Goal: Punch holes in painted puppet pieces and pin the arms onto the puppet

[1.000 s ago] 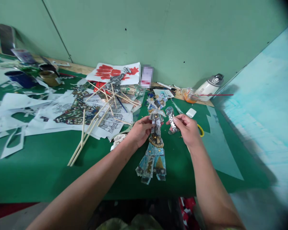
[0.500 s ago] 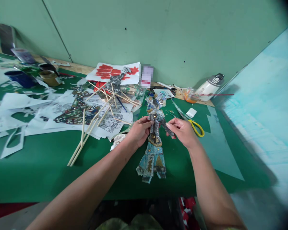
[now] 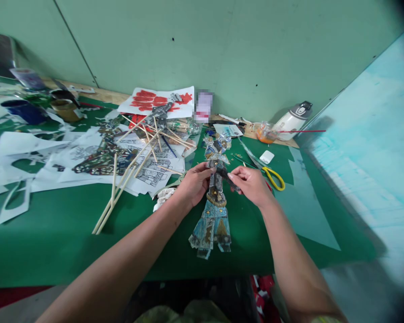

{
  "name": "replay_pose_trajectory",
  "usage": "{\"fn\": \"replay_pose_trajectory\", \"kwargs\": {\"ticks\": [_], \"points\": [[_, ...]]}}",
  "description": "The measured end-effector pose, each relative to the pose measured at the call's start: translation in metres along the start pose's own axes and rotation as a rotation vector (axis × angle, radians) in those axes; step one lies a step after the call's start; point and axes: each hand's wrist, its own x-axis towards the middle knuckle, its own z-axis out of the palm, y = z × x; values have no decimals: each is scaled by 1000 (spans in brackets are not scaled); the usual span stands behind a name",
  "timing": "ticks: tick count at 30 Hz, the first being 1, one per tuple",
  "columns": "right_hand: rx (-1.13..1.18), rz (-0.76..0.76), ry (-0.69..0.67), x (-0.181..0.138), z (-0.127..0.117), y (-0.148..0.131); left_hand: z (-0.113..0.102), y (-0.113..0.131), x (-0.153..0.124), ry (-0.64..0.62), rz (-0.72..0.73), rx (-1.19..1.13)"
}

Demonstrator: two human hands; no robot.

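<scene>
A flat painted shadow puppet [image 3: 212, 215] in blue and gold lies lengthwise on the green table cover [image 3: 54, 237], head toward the wall. My left hand [image 3: 194, 181] pinches the puppet at its shoulder. My right hand [image 3: 251, 184] is closed on a small dark, shiny arm piece [image 3: 229, 176] and holds it against the puppet's shoulder, next to the left fingertips. Both hands hover just above the table.
Yellow-handled scissors [image 3: 272, 177] lie right of my right hand. Bamboo sticks [image 3: 121, 186], cut paper sheets [image 3: 37, 157] and another puppet [image 3: 103, 159] cover the left. A white bottle [image 3: 291, 119], a small white block [image 3: 266, 157] and paint pots [image 3: 62, 107] stand near the wall.
My right hand brought the shiny arm piece down and left from mid-air to the puppet's shoulder. The scissors, hidden behind that hand before, now show. My left hand stayed on the puppet.
</scene>
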Motion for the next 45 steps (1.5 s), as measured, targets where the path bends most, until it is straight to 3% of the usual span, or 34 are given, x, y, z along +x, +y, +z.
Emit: {"fn": "replay_pose_trajectory", "kwargs": {"ticks": [18,45], "points": [[38,34,-43,-2,5,-2,-4,-4,3,39,45,63],[76,80,-78,-2,5,-4,-1,3,1,-21,9,8]]}}
